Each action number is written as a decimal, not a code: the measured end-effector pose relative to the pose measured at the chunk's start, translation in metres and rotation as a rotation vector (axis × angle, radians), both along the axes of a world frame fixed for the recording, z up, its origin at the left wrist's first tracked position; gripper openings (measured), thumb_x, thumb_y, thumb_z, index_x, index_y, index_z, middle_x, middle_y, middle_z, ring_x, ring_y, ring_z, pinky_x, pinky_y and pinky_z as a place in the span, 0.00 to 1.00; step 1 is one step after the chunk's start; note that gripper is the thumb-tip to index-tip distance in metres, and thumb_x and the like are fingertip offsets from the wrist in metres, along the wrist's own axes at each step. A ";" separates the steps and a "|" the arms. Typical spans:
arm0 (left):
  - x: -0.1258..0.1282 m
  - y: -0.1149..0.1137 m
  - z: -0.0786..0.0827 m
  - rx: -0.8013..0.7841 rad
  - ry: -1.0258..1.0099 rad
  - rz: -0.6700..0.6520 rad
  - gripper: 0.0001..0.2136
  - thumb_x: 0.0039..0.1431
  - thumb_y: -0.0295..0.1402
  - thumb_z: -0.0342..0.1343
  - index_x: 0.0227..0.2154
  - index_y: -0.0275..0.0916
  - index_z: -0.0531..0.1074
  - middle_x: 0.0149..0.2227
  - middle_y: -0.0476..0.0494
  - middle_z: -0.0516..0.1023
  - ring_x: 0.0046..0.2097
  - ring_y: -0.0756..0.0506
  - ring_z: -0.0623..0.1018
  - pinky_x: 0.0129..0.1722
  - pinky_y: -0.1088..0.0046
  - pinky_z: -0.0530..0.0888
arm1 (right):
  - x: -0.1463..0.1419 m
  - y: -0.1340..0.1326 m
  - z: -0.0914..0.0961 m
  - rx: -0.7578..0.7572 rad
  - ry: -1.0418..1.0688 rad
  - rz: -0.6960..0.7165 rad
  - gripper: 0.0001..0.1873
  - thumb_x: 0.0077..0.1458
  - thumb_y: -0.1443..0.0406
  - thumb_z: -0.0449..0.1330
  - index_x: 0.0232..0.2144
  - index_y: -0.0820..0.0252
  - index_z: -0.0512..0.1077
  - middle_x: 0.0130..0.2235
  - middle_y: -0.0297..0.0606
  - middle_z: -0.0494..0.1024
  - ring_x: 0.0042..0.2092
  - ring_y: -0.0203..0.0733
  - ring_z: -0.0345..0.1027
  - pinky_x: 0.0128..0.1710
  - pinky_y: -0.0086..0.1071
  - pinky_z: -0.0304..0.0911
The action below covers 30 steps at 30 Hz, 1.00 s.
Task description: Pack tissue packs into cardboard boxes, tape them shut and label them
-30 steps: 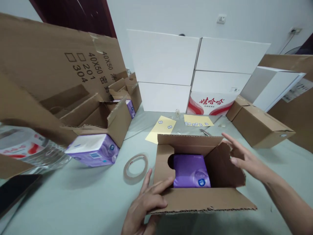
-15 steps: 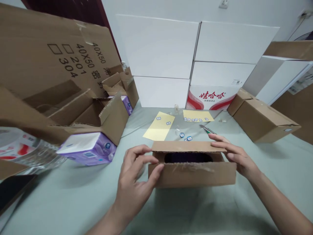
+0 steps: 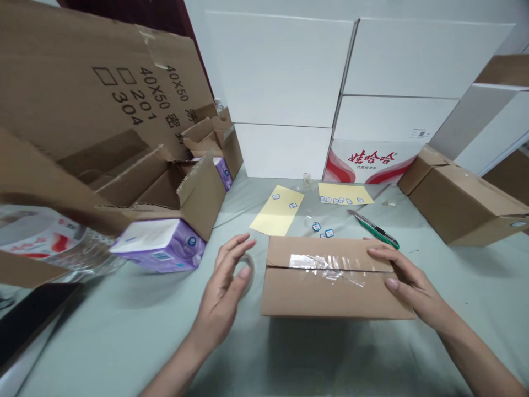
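A small brown cardboard box (image 3: 336, 295) lies in front of me, its two top flaps meeting along a seam. Shiny strips of clear tape (image 3: 320, 262) cling to the flaps there. My right hand (image 3: 409, 278) grips the box's right end, fingers on the far flap and thumb on the near one. Off the box's left side, my left hand (image 3: 225, 286) is open, its fingers apart. A roll of tape (image 3: 249, 275) stands just beyond that thumb, partly hidden by it; whether they touch I cannot tell.
Behind the box lie a green utility knife (image 3: 376, 229), yellow paper sheets (image 3: 278, 212) and small blue-edged stickers (image 3: 316, 226). Purple tissue packs (image 3: 165, 248), an open carton (image 3: 202, 204) and a plastic bottle (image 3: 53, 237) crowd the left. Another carton (image 3: 467, 204) stands right.
The box's flaps have come down, covering the dark opening. My left hand has let go of the box and moved slightly away from it; my right hand stays at its right end.
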State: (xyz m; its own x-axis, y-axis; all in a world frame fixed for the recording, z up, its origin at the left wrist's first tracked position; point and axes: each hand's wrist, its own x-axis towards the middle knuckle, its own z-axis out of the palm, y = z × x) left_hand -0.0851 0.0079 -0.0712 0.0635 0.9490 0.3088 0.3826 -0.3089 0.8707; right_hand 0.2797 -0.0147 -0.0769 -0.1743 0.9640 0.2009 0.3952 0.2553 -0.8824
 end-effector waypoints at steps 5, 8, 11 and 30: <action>-0.021 -0.010 0.001 0.182 0.176 -0.059 0.16 0.66 0.39 0.52 0.54 0.50 0.72 0.61 0.40 0.68 0.64 0.36 0.67 0.61 0.54 0.68 | 0.002 0.001 0.001 -0.003 -0.008 0.006 0.19 0.61 0.54 0.58 0.54 0.39 0.71 0.64 0.37 0.66 0.67 0.54 0.56 0.57 0.42 0.66; -0.013 -0.017 0.006 0.391 0.300 -0.157 0.21 0.65 0.39 0.52 0.60 0.52 0.66 0.65 0.41 0.63 0.68 0.34 0.61 0.64 0.48 0.63 | 0.002 0.001 0.003 -0.004 -0.015 0.008 0.19 0.61 0.54 0.58 0.55 0.42 0.71 0.65 0.41 0.64 0.68 0.56 0.53 0.56 0.44 0.67; 0.000 -0.017 0.006 0.508 0.388 -0.295 0.26 0.66 0.40 0.52 0.65 0.49 0.59 0.66 0.39 0.64 0.69 0.34 0.60 0.67 0.46 0.57 | 0.004 0.000 0.006 0.007 -0.069 0.005 0.19 0.62 0.54 0.57 0.55 0.42 0.71 0.67 0.42 0.61 0.70 0.57 0.50 0.56 0.44 0.67; -0.058 -0.040 -0.031 0.212 0.732 0.155 0.17 0.59 0.29 0.52 0.52 0.39 0.66 0.56 0.33 0.68 0.63 0.30 0.63 0.57 0.44 0.70 | 0.002 -0.002 0.026 0.079 -0.436 -0.005 0.24 0.61 0.53 0.57 0.59 0.41 0.67 0.70 0.37 0.55 0.68 0.63 0.52 0.54 0.50 0.71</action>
State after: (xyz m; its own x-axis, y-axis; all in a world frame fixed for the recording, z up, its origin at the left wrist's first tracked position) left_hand -0.1426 -0.0322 -0.1020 0.1925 0.8891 0.4154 0.8898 -0.3366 0.3082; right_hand 0.2816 -0.0171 -0.0509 -0.2542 0.9498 0.1824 0.7275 0.3121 -0.6110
